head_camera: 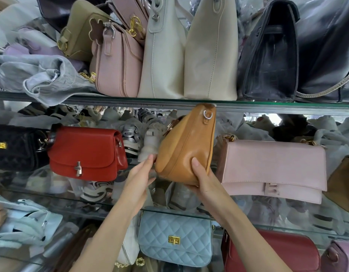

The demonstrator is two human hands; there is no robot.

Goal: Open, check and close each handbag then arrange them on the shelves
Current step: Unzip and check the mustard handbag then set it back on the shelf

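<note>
A tan leather handbag [186, 146] stands tilted on end on the middle glass shelf [169, 210], between a red flap bag [85, 152] and a pale pink flap bag [273, 167]. My right hand [204, 179] grips its lower end, thumb across the front and fingers underneath. My left hand [139, 177] lies with straight fingers touching the bag's left edge. The tan bag's top with a silver ring reaches the edge of the upper shelf [130, 102].
The upper shelf holds pink, cream, olive and black bags [267, 55] packed upright. A black quilted bag [14, 146] sits far left on the middle shelf. Below are a light blue quilted bag [175, 238] and a dark red bag [271, 252]. Wrapped shoes lie behind.
</note>
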